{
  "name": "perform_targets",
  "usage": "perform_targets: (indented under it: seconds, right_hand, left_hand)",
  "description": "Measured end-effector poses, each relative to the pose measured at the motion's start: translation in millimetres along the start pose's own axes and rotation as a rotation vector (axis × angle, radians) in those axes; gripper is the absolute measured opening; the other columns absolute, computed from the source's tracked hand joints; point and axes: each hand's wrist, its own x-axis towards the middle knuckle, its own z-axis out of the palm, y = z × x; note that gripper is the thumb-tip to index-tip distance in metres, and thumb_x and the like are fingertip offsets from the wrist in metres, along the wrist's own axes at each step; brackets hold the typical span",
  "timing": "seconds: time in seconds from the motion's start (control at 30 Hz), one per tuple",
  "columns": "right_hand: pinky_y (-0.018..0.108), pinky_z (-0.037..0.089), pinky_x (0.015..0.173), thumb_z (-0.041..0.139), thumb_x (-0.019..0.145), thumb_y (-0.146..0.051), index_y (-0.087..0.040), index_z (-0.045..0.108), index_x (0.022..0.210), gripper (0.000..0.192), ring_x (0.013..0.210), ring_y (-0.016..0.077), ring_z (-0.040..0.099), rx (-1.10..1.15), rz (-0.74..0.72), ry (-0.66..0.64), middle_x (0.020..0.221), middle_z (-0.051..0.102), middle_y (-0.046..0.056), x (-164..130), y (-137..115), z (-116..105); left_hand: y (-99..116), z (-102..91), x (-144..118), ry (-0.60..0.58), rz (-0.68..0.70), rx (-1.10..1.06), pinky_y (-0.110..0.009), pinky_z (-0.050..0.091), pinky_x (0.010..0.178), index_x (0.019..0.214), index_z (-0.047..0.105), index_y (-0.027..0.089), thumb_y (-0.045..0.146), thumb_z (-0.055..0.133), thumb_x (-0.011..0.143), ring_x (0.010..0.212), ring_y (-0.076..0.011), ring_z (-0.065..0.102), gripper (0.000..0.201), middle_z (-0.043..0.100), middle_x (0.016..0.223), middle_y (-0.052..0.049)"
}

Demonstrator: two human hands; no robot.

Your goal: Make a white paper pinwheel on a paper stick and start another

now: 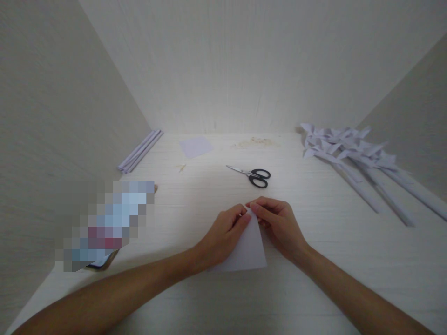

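A white sheet of paper [248, 249] lies on the white table [314, 260] near the front middle, folded into a pointed shape. My left hand [223, 235] and my right hand [277, 223] both pinch its top corner, fingertips almost meeting at the tip. Black-handled scissors [252, 175] lie shut just beyond my hands, apart from them.
Several folded paper pinwheels on rolled paper sticks [356, 160] lie at the right. Rolled paper tubes [140, 150] rest along the left wall. A small square paper [195, 146] and some scraps [256, 142] lie at the back. A blurred object [108, 223] sits at the left.
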Motion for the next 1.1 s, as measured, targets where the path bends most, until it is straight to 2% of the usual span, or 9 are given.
perform_targets:
  seconds: [0.13, 0.23, 0.43, 0.57, 0.77, 0.97, 1.1]
  right_hand:
    - [0.020, 0.022, 0.042, 0.064, 0.063, -0.027, -0.015, 0.055, 0.053, 0.018, 0.043, 0.0055, 0.033, -0.067, -0.025, 0.006, 0.045, 0.044, -0.005, 0.0, 0.3, -0.2]
    - [0.020, 0.020, 0.041, 0.062, 0.065, -0.028, -0.015, 0.048, 0.051, 0.023, 0.043, 0.0053, 0.030, -0.121, -0.048, 0.007, 0.044, 0.038, -0.007, -0.1, 1.4, -0.4]
    - [0.020, 0.022, 0.041, 0.059, 0.067, -0.028, -0.017, 0.044, 0.054, 0.022, 0.043, 0.0060, 0.031, -0.094, -0.065, 0.003, 0.046, 0.039, -0.007, -1.7, 6.1, -0.9]
    - [0.020, 0.024, 0.042, 0.055, 0.069, -0.029, -0.017, 0.045, 0.055, 0.022, 0.045, 0.0065, 0.032, -0.224, -0.115, -0.003, 0.048, 0.039, -0.006, -1.2, 4.6, -1.5]
    - [0.020, 0.024, 0.042, 0.050, 0.073, -0.028, -0.016, 0.044, 0.057, 0.021, 0.047, 0.0071, 0.032, -0.448, -0.191, -0.114, 0.050, 0.037, -0.005, 5.5, -0.5, -4.4]
    - [0.020, 0.020, 0.040, 0.054, 0.071, -0.033, -0.016, 0.045, 0.057, 0.023, 0.043, 0.0059, 0.030, -0.400, -0.102, -0.262, 0.048, 0.037, -0.006, 7.3, -0.6, -6.1]
    - [0.019, 0.019, 0.038, 0.058, 0.068, -0.035, -0.015, 0.045, 0.052, 0.028, 0.040, 0.0050, 0.028, -0.330, -0.075, -0.257, 0.044, 0.036, -0.007, 6.3, -2.2, -5.7]
  left_hand:
    - [-1.8, 0.6, 0.4, 0.001, -0.001, 0.010, -0.022, 0.029, 0.052, 0.070, 0.048, 0.017, 0.037, 0.035, 0.081, 0.056, -0.0099, 0.038, 0.026, 0.044, 0.061, 0.003]
    - [-1.8, 1.2, 0.3, 0.000, 0.000, 0.011, -0.022, 0.028, 0.051, 0.068, 0.046, 0.017, 0.037, 0.035, 0.081, 0.056, -0.0093, 0.037, 0.026, 0.041, 0.059, 0.004]
    - [-1.7, 2.7, -0.3, -0.009, -0.017, 0.002, -0.021, 0.027, 0.050, 0.065, 0.043, 0.017, 0.036, 0.038, 0.080, 0.054, -0.0085, 0.035, 0.025, 0.039, 0.057, 0.004]
    - [-3.3, 3.1, -0.9, -0.007, -0.026, -0.011, -0.021, 0.026, 0.049, 0.065, 0.042, 0.016, 0.037, 0.037, 0.080, 0.054, -0.0082, 0.034, 0.026, 0.040, 0.058, 0.004]
    - [-3.4, 2.0, -1.9, -0.020, -0.030, -0.037, -0.021, 0.026, 0.049, 0.066, 0.043, 0.016, 0.039, 0.036, 0.080, 0.055, -0.0085, 0.035, 0.028, 0.040, 0.059, 0.004]
    - [-6.1, 0.4, -2.0, -0.062, -0.002, -0.098, -0.021, 0.028, 0.051, 0.070, 0.046, 0.016, 0.040, 0.037, 0.080, 0.059, -0.0090, 0.037, 0.028, 0.042, 0.064, 0.003]
    - [-7.4, 0.2, -2.8, -0.086, 0.002, -0.128, -0.021, 0.029, 0.052, 0.074, 0.048, 0.015, 0.039, 0.037, 0.080, 0.060, -0.0094, 0.038, 0.027, 0.043, 0.065, 0.002]
